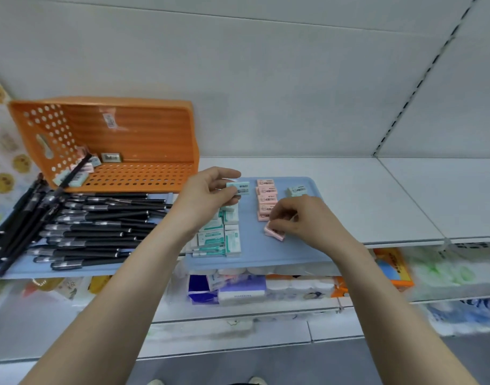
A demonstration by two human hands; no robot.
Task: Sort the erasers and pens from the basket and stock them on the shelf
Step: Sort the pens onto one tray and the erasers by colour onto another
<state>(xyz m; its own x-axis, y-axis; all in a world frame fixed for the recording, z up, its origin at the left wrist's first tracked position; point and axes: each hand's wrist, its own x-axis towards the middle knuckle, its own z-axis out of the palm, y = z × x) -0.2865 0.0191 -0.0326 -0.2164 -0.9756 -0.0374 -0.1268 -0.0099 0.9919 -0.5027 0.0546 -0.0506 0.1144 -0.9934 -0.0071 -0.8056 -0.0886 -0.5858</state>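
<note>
With the left hand (pixel 207 190), at centre of frame, pinches a mint-green eraser (pixel 238 188) between thumb and curled fingers, above the back edge of a blue tray (pixel 302 254). With the right hand (pixel 305 218), just right of centre, pinches a tilted pink eraser (pixel 274 232) in curled fingertips, low at the tray; contact unclear. Shows on that tray a column of pink erasers (pixel 266 200) just above the right hand, a block of green-and-white erasers (pixel 221 237) under the left wrist, and one mint eraser (pixel 296 191) alone at the back. Shows at upper left an orange basket (pixel 143 132) tipped on its side on the white shelf (pixel 377 195), holding a few erasers (pixel 81 177) and one black pen (pixel 77 169). Shows at left a heap of black pens (pixel 99 226) on a second blue tray (pixel 24 269).
</note>
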